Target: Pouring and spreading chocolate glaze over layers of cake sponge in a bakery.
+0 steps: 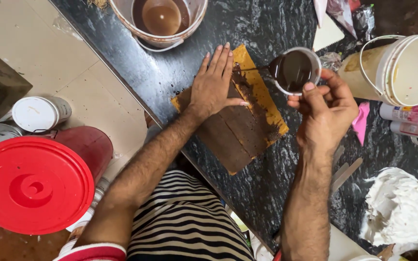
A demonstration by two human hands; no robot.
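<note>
The right hand (326,108) grips a small cup (296,70) of dark brown liquid, fingers closed around its rim and wall, tilted toward the wooden board (247,130). The board lies just left of the cup on the black marble counter (276,29), its long axis running diagonally. The left hand (214,84) presses flat on it, fingers spread. The stained part looks dark and wet; the bare wood is yellow.

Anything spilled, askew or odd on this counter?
Dark drops speckle the black counter left of the yellow board, beside the left hand. The right hand holds the cup tilted, trailing a thin brown stream.
</note>
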